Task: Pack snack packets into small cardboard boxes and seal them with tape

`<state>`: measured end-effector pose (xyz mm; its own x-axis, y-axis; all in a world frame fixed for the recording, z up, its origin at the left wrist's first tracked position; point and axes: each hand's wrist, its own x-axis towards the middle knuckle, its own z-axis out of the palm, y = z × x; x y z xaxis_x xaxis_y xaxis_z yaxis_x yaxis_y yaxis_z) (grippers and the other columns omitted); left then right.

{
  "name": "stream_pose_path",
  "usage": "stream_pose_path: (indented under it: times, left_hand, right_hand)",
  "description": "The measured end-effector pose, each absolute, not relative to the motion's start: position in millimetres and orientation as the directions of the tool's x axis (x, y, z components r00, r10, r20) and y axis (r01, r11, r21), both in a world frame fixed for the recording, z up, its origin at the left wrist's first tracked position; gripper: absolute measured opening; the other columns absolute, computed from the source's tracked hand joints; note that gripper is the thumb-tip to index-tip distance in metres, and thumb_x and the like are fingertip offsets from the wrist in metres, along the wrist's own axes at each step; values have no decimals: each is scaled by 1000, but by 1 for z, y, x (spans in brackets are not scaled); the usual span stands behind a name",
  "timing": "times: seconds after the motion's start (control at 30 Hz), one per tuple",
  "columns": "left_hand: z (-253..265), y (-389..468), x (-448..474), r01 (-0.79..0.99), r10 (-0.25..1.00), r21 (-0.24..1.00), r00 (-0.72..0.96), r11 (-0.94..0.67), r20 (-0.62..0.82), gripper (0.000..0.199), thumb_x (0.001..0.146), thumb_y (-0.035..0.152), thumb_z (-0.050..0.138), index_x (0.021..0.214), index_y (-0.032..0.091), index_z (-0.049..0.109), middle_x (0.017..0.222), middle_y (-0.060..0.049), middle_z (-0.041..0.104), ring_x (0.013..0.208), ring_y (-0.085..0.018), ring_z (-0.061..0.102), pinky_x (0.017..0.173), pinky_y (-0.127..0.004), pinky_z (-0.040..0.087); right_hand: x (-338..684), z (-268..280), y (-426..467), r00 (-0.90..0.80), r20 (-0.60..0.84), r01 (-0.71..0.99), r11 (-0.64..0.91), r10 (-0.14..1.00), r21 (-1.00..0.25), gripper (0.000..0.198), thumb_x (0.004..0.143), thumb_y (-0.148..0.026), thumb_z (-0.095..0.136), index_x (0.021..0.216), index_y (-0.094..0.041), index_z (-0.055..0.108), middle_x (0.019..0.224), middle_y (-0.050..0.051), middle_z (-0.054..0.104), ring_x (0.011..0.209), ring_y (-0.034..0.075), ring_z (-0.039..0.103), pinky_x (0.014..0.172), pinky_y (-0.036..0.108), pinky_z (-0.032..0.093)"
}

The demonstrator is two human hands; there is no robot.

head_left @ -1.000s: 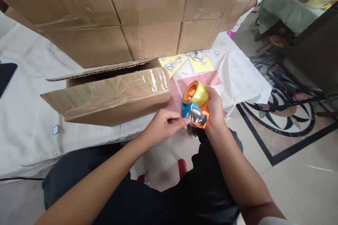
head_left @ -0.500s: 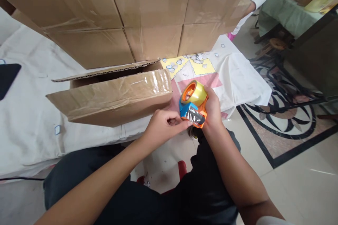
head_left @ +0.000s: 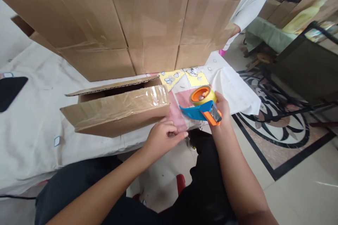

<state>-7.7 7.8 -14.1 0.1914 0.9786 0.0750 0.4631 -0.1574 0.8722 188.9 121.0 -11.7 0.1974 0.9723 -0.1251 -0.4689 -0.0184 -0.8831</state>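
Observation:
My right hand (head_left: 224, 108) grips an orange and blue tape dispenser (head_left: 204, 107) with a yellowish roll of clear tape, held just right of a low cardboard box (head_left: 116, 107) that lies on the cloth-covered table. My left hand (head_left: 164, 135) is below the box's near right corner and pinches the free end of the tape. A clear strip of tape (head_left: 181, 121) stretches from the dispenser down to its fingers. The box has an upper flap ajar and shiny tape over its front.
A tall stack of cardboard boxes (head_left: 148, 21) stands behind. A white cloth (head_left: 29, 123) covers the table, with a black flat object (head_left: 10, 89) at left. Another person's white sleeve (head_left: 246, 10) shows at upper right, and a dark chair (head_left: 306, 66) stands on the patterned floor.
My right hand lifted the dispenser up and to the right, away from my left hand. A strip of tape has been pulled out between them. The view tilted upward.

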Motion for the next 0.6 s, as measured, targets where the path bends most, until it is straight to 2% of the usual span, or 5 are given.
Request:
stream_pose_path:
  times: [0.13,0.23,0.4,0.5,0.6]
  left_hand:
    - [-14,10,-6,304,956,926,256,-222,145,20,85,37,72,71,23,75,93,-6,69,96,-21,62,83,-31,48]
    - [-12,10,-5,212,936,962,341,-173,93,13,86,33,69,82,24,79,92,-5,77,92,-22,69,89,-34,51]
    - [-8,5,0,179,905,984,414,21,-95,16,82,32,67,83,21,78,82,-5,78,79,-22,71,75,-32,56]
    - [-3,2,1,164,916,985,383,61,-121,21,81,35,68,91,18,77,79,-6,77,69,-20,69,67,-31,55]
    - [7,-1,-2,149,928,988,362,34,-86,23,82,34,67,96,17,75,79,-5,76,66,-17,66,66,-29,53]
  right_hand:
    - [194,-6,129,420,99,-356,265,902,-896,37,89,-55,61,100,-20,66,89,3,74,82,20,73,76,32,59]
    - [189,-15,139,351,256,-139,321,901,-937,43,92,-59,57,106,-20,65,97,5,73,88,20,70,82,33,56]
    - [181,-46,162,281,181,-14,193,942,-981,44,89,-61,57,102,-20,63,96,5,68,88,22,66,81,36,53]
    - [179,-54,164,332,184,-26,204,925,-979,39,85,-59,60,94,-21,59,89,3,63,83,22,62,76,35,51]
    - [181,-48,153,463,218,-12,252,859,-968,34,82,-54,60,91,-23,49,94,3,57,93,22,56,86,35,47]
